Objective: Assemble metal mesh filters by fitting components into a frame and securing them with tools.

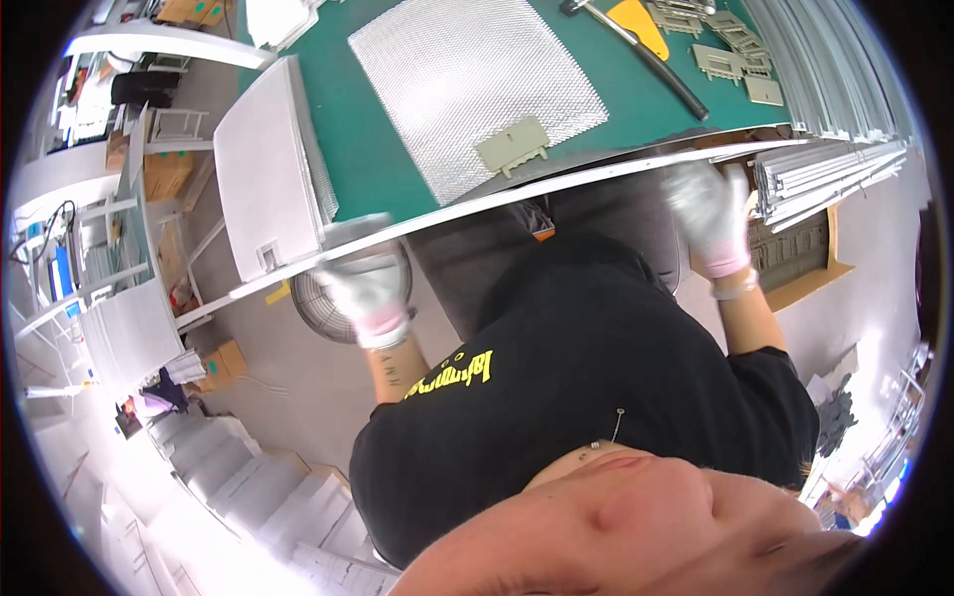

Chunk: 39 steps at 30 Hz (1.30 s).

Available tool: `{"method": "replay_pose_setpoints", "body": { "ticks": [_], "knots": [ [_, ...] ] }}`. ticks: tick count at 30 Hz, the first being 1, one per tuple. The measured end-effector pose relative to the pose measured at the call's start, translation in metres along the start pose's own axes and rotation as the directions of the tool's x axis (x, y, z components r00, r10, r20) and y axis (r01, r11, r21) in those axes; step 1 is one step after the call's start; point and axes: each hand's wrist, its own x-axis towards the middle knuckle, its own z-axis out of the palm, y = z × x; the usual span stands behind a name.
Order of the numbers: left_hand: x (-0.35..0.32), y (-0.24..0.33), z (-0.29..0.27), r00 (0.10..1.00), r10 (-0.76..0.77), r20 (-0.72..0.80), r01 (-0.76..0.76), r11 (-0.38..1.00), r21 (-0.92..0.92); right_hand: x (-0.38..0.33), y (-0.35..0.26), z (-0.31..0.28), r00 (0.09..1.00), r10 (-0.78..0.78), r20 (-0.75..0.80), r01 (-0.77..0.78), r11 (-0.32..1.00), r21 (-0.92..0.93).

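Left hand, right hand clamped on bench edge — green top, concrete floor.

Your left hand, in a white glove with a pink cuff, sits at the near edge of the green-topped table, just under a flat white panel that overhangs that edge. Your right hand, gloved the same, is blurred at the edge farther right, beside a stack of metal strips; it seems to grip the edge. On the table lie a silver mesh sheet, a small grey plastic piece and a hammer.
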Motion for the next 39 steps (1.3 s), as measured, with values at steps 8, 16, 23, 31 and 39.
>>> {"method": "replay_pose_setpoints", "body": {
  "ticks": [8, 16, 23, 31, 39],
  "knots": [
    [0.015, 0.098, -0.042, 0.973, 0.183, 0.143, -0.120, 0.923, -0.365, -0.080, -0.198, 0.005, 0.728, -0.683, -0.058, 0.628, 0.698, -0.343],
    [-0.003, -0.022, 0.032, 0.827, -0.264, 0.497, 0.103, 0.939, 0.328, 0.002, -0.070, 0.185, 0.719, -0.450, 0.529, 0.509, 0.860, 0.038],
    [-0.043, -0.065, 0.017, 0.991, -0.097, 0.098, 0.011, 0.765, 0.644, 0.180, 0.027, 0.166, 0.949, -0.260, -0.179, 0.229, 0.958, -0.172],
    [-0.050, -0.092, 0.063, 0.773, -0.486, 0.408, 0.121, 0.744, 0.657, 0.182, 0.040, 0.079, 0.988, -0.090, 0.123, 0.136, 0.154, -0.979],
    [-0.061, -0.177, 0.097, 0.799, -0.600, 0.035, 0.590, 0.773, -0.230, 0.065, 0.069, 0.067, 0.988, -0.106, 0.111, 0.116, 0.046, -0.992]
  ]
}}
